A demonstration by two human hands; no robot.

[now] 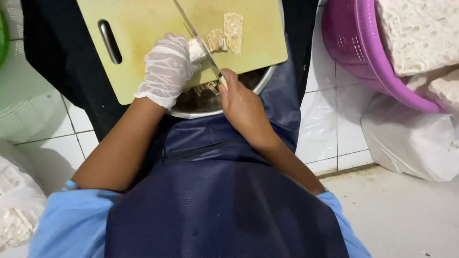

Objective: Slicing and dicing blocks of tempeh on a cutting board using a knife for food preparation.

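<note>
left hand [167, 69] gloved, pressing tempeh piece [196, 49] on cutting board [143, 28], upper centre | right hand [241, 102] clenched round knife [198, 40] | slices [227, 33] beside blade | metal bowl [210, 102] beneath board

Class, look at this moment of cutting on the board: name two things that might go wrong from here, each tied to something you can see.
1. The knife blade runs right beside the gloved left hand pinning a pale block; a slip may nick the fingers.
2. The cutting board rests over a metal bowl on the lap, so it may tip under pressure and spill the cut slices.
</note>
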